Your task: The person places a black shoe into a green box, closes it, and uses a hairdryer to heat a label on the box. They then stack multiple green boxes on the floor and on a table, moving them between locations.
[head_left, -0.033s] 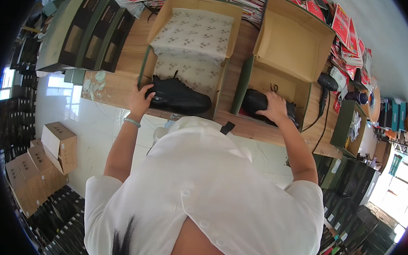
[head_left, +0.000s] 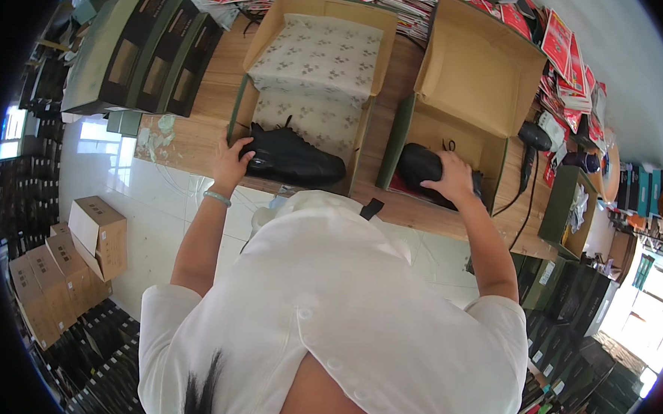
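Two open shoe boxes lie side by side on a wooden table. A black lace-up shoe [head_left: 304, 159] rests along the near side of the left shoe box [head_left: 235, 116], which is lined with patterned tissue paper [head_left: 317, 52]. My left hand [head_left: 231, 160] is at that box's near left corner, its fingers curled against the shoe's left end. Inside the right shoe box [head_left: 399, 139] lies another black shoe [head_left: 418, 165] with a loop of lace standing up. Over its middle, my right hand [head_left: 453, 180] grips with the thumb toward the left; part of the shoe is hidden beneath it.
Dark green boxes [head_left: 107, 60] stand at the table's left end. Red printed packets [head_left: 561, 50] pile along the back and right. A black hair dryer [head_left: 534, 134] with its cord lies right of the boxes, near a small green box [head_left: 564, 204]. Brown cartons [head_left: 93, 239] sit on the floor.
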Demonstrator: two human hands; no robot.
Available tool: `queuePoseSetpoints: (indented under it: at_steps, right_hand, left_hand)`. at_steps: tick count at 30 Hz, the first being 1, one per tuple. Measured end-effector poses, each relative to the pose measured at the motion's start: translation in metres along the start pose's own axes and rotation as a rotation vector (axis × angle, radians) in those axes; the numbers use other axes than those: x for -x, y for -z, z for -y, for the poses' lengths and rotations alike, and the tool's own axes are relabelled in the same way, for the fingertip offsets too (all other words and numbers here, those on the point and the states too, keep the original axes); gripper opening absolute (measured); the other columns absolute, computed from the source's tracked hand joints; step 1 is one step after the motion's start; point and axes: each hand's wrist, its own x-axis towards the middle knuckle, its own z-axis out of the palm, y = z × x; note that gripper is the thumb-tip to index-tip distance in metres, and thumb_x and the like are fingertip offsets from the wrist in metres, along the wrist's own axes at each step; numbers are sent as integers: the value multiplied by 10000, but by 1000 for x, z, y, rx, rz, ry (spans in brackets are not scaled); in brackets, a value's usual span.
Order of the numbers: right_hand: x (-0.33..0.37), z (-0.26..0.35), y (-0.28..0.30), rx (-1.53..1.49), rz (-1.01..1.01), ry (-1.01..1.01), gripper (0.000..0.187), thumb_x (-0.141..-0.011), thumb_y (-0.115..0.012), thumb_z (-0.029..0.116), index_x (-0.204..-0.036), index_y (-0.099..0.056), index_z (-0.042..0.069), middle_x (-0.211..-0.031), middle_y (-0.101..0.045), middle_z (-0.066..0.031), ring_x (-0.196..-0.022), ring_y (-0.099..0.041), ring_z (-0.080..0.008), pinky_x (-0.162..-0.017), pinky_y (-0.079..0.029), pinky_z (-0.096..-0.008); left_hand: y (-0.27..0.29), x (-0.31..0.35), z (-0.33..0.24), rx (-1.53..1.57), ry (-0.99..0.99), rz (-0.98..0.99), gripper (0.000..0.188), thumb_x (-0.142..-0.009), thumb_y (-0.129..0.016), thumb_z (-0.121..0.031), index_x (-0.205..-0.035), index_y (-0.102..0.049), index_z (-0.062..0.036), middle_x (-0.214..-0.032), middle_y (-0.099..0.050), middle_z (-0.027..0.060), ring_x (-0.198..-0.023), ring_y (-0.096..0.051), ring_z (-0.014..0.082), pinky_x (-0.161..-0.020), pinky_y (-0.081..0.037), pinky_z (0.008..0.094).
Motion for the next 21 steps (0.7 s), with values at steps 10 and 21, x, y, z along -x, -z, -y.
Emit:
queuePoseSetpoints:
  at_steps: [10,21]
  right_hand:
    - [42,26,117,-1482,-975,-118,581,-856,-720,303,-1320,-484,44,-1261,-558,-132,-1154,-545,-259,-1002,-426,-396]
    - [0,132,83,-2526,-95,-163,534,-878,-619,479,-1243,-557,96,-1278,-567,-130,-1210,-505,-360,-1034,-363,-588]
  left_hand:
    - [0,0,-3,-120,55,76,477,-783,-742,-274,-1227,-588,-356,-1465,-299,189,-1232,-426,371,-1027,-346,488]
    - [27,-41,-103,744,-463,85,1018,-733,-817,-202,-1511,-165,-124,-1530,-203,201,-1419,-216,345,-1154,-193,402]
